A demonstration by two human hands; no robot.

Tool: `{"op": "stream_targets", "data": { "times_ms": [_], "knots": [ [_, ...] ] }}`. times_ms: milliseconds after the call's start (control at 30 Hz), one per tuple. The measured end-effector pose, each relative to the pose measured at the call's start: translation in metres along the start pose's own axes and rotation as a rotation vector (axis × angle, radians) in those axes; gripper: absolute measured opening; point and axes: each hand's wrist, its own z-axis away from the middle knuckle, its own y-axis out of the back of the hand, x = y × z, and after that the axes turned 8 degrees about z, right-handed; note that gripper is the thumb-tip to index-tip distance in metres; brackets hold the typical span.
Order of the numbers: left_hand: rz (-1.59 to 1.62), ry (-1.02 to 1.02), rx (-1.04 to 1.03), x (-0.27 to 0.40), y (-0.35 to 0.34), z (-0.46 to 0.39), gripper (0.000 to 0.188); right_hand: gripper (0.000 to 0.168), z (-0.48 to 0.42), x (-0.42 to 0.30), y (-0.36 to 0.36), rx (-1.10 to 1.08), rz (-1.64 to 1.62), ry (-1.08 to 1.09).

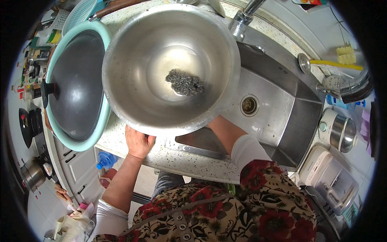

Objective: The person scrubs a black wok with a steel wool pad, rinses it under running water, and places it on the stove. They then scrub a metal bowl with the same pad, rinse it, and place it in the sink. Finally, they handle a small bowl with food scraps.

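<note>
A large stainless steel bowl (130, 75) stands before me, partly over the speckled counter and partly over the sink's left side. A dark steel-wool scourer (186, 83) lies at its bottom in what looks like a little water. My left hand (139, 141) is at the bowl's near left edge, its fingertips hidden beneath the rim and its thumb apart. My right forearm reaches under the near right side of the bowl; the right hand itself is hidden behind it. Left of the bowl, a black domed lid (78, 87) with a knob rests in a mint-green basin (104, 30).
The steel sink (272, 106) with its drain (249, 105) lies to the right, the faucet (240, 24) behind. A wooden-handled utensil (115, 8) lies at the back left. A small appliance (337, 130) and a lidded plastic container (329, 181) stand at the right. Bottles crowd the far left.
</note>
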Motion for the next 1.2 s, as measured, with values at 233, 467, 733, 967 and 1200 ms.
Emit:
{"op": "stream_targets", "data": {
  "times_ms": [233, 467, 733, 967, 1200],
  "knots": [
    [0.003, -0.005, 0.053, 0.002, 0.002, -0.002, 0.042, 0.018, 0.013, 0.105, 0.075, -0.188, 0.343, -0.116],
    [0.074, 0.028, 0.01, 0.003, 0.002, -0.003, 0.036, 0.026, 0.002, 0.023, -0.004, -0.223, -0.246, 0.014],
    [0.076, 0.044, 0.049, 0.002, 0.0, 0.0, 0.029, 0.04, 0.028, 0.177, 0.067, -0.315, -0.058, -0.625],
    [0.084, 0.016, 0.026, 0.002, -0.001, -0.004, 0.029, 0.035, 0.03, 0.193, 0.039, -0.08, -0.518, -0.518],
    [0.058, 0.046, 0.028, 0.013, 0.004, -0.009, 0.03, 0.029, 0.012, 0.189, 0.024, 0.161, -0.863, -0.973]
  ]
}}
